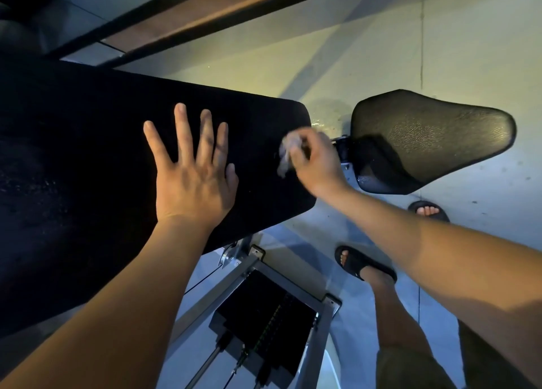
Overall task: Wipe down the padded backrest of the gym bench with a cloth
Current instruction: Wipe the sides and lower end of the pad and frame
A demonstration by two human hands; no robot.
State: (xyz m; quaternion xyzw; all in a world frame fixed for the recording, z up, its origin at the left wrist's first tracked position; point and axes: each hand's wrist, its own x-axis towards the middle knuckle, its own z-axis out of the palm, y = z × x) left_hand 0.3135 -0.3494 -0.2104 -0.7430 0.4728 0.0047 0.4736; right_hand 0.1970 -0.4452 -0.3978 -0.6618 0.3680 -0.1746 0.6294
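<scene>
The black padded backrest of the gym bench fills the left and middle of the view, its rounded end pointing right. My left hand lies flat on the pad with the fingers spread. My right hand grips a small crumpled pale cloth and holds it against the pad near its right end; hand and cloth are motion-blurred.
The black seat pad stands to the right, joined by a metal bracket. Under the backrest are the grey metal frame and a black weight stack. My feet in black sandals stand on the pale floor.
</scene>
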